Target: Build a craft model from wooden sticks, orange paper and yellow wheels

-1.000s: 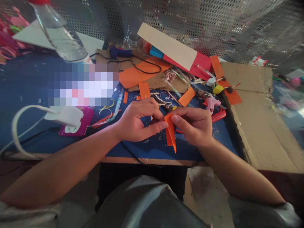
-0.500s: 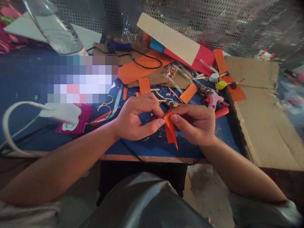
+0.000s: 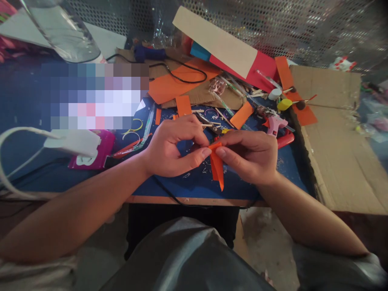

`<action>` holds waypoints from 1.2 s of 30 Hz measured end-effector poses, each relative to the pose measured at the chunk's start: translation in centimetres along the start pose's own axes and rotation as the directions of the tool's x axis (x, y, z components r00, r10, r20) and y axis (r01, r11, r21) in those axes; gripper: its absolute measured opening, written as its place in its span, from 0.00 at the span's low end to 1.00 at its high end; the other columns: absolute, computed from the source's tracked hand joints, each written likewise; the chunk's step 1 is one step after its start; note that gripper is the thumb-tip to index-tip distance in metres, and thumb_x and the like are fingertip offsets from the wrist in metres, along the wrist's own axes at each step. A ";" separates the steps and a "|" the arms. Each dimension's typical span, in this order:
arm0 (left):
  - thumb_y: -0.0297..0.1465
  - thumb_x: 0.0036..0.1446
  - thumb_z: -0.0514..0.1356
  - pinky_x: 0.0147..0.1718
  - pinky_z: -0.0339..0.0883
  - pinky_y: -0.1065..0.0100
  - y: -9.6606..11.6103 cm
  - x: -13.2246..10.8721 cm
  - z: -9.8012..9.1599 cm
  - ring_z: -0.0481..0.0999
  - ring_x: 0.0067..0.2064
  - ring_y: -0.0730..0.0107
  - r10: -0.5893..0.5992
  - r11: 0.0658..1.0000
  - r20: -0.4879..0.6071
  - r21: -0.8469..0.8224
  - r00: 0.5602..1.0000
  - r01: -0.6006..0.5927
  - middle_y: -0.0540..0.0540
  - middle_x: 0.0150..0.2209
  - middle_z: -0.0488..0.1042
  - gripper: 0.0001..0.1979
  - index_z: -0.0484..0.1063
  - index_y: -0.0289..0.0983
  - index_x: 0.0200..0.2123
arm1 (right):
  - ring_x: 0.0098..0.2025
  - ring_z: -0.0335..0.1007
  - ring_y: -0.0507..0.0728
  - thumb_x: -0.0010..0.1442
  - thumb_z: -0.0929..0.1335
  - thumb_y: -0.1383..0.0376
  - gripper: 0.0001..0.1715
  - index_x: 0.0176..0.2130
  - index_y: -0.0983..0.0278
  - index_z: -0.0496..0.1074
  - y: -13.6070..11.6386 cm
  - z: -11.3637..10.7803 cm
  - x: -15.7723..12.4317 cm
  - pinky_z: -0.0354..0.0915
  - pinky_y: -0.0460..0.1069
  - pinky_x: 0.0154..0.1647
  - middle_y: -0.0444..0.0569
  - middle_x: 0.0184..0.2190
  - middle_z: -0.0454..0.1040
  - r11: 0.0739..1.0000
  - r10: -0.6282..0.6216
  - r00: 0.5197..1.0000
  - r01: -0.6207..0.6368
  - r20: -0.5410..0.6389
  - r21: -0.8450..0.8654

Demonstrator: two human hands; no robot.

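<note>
A small folded piece of orange paper (image 3: 217, 165) hangs from my fingertips above the front part of the blue table (image 3: 172, 188). My left hand (image 3: 180, 147) pinches its upper left edge between thumb and forefinger. From the other side, my right hand (image 3: 250, 155) grips the upper right edge, thumb in front. The paper's lower end dangles to a narrow point. Just behind my hands lie scissors (image 3: 209, 123), partly covered by my left fingers. Loose orange paper pieces (image 3: 241, 114) rest beyond them.
A pink glue gun (image 3: 276, 124) lies right of my right hand, near cardboard (image 3: 339, 153). At left are a magenta power strip (image 3: 106, 145) with a white plug (image 3: 72, 141), and a water bottle (image 3: 65, 34). Coloured sheets (image 3: 218, 42) lean at the back.
The orange paper has turned slightly between my fingers, its lower tip swinging a little left. Both hands keep their pinch. The whole view has shifted slightly.
</note>
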State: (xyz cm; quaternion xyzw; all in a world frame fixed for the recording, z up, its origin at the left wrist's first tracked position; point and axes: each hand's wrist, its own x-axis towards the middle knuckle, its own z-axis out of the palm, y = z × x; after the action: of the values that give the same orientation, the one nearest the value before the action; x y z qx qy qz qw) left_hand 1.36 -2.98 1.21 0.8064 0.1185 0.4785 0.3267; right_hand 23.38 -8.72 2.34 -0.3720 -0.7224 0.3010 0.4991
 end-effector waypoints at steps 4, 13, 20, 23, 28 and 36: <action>0.38 0.69 0.68 0.34 0.73 0.58 -0.1 0.0 0.1 0.75 0.31 0.64 -0.006 1.000 -0.005 0.003 1.000 0.006 0.48 0.25 0.78 0.11 0.78 0.44 0.32 | 0.25 0.77 0.55 0.67 0.79 0.47 0.18 0.35 0.56 0.86 -0.1 0.0 0.0 0.74 0.52 0.29 0.47 0.29 0.86 0.999 0.045 0.999 -0.045 0.008 -0.026; 0.39 0.68 0.70 0.34 0.73 0.58 0.0 0.0 0.0 0.76 0.31 0.64 0.008 1.000 -0.006 0.008 1.000 -0.008 0.49 0.25 0.78 0.11 0.79 0.45 0.32 | 0.27 0.80 0.54 0.70 0.78 0.55 0.11 0.36 0.57 0.86 0.1 0.1 -0.1 0.74 0.50 0.29 0.47 0.30 0.87 0.999 -0.040 0.999 0.040 -0.014 0.005; 0.43 0.68 0.70 0.34 0.73 0.58 0.0 0.0 0.0 0.76 0.31 0.63 -0.027 1.000 0.001 0.009 1.000 0.027 0.49 0.24 0.78 0.14 0.78 0.45 0.31 | 0.27 0.79 0.56 0.68 0.79 0.49 0.16 0.35 0.56 0.86 0.0 0.0 0.0 0.76 0.52 0.30 0.48 0.30 0.87 1.000 0.007 1.000 -0.007 0.002 -0.025; 0.44 0.69 0.70 0.34 0.73 0.58 0.1 0.0 0.0 0.77 0.32 0.63 -0.040 0.999 0.001 0.016 0.999 0.040 0.48 0.24 0.78 0.15 0.78 0.45 0.30 | 0.28 0.80 0.56 0.68 0.79 0.48 0.16 0.36 0.56 0.87 0.0 0.0 0.0 0.77 0.53 0.31 0.48 0.30 0.86 0.999 0.020 1.000 -0.019 0.010 -0.028; 0.42 0.69 0.70 0.33 0.73 0.58 0.1 0.1 0.0 0.76 0.31 0.64 -0.029 1.000 0.004 0.011 1.000 0.029 0.48 0.25 0.78 0.14 0.78 0.44 0.31 | 0.28 0.80 0.57 0.69 0.79 0.49 0.14 0.36 0.54 0.86 0.0 0.0 0.0 0.76 0.54 0.31 0.48 0.30 0.86 1.000 0.007 1.000 -0.007 0.016 -0.002; 0.43 0.68 0.71 0.34 0.73 0.58 0.1 0.1 -0.1 0.76 0.31 0.63 -0.042 0.999 0.014 0.017 0.999 0.041 0.48 0.24 0.78 0.15 0.78 0.45 0.30 | 0.27 0.80 0.57 0.67 0.79 0.46 0.16 0.35 0.53 0.86 -0.1 -0.1 0.0 0.77 0.55 0.31 0.48 0.29 0.86 0.999 0.030 0.999 -0.030 0.024 -0.016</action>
State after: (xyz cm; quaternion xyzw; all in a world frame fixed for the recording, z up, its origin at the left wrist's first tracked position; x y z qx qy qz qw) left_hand 1.31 -2.97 1.34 0.8099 0.1369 0.4648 0.3307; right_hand 23.41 -8.77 2.47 -0.3829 -0.7250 0.3073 0.4830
